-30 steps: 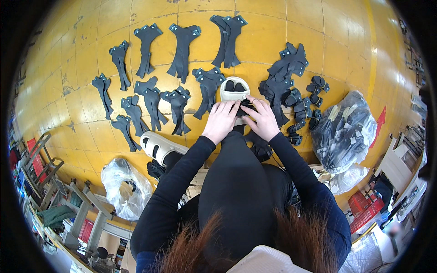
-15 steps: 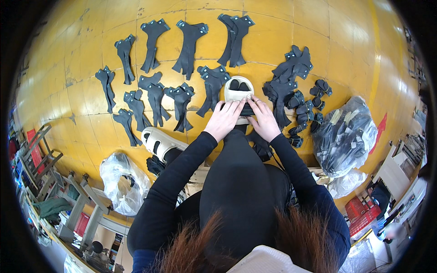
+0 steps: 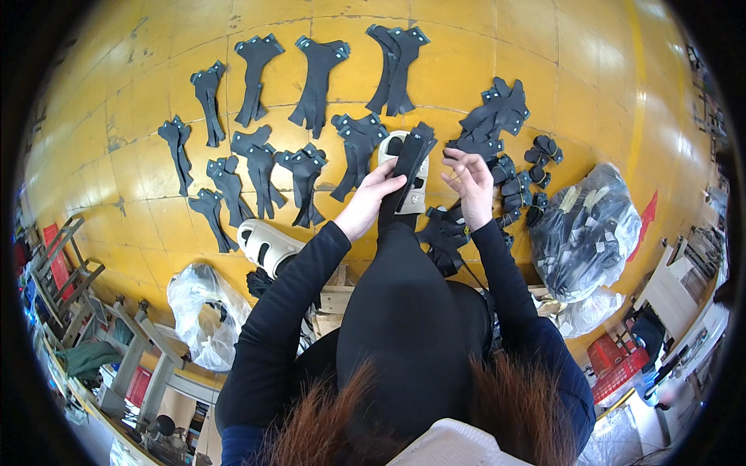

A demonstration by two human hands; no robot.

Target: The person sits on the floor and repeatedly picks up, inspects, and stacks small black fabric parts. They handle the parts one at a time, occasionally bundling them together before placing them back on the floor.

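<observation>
- The left hand [image 3: 371, 198] grips a long dark fabric strip [image 3: 409, 161] near its lower end, fingers closed on its edge, holding it up so that it slants up and to the right.
- The right hand [image 3: 468, 182] hangs just right of the strip with fingers spread and loosely curled; it holds nothing, and its fingertips are near the strip's upper part, though I cannot tell whether they touch.
- Behind the strip a white clog [image 3: 412, 194] lies on the floor, its toe pointing away from the person, partly hidden by the strip and the left hand.
- A second white clog [image 3: 266, 245] lies at the person's left, beside the left forearm.
- On the yellow floor [image 3: 544, 70] flat dark cut pieces [image 3: 315, 78] lie spread in rows ahead and to the left.
- A looser heap of dark pieces [image 3: 497, 116] sits ahead on the right, with small dark parts [image 3: 517, 186] just below it, close to the right hand.
- A clear plastic bag of dark pieces [image 3: 587, 233] stands well to the right; another crumpled clear bag [image 3: 203, 311] lies at lower left.
</observation>
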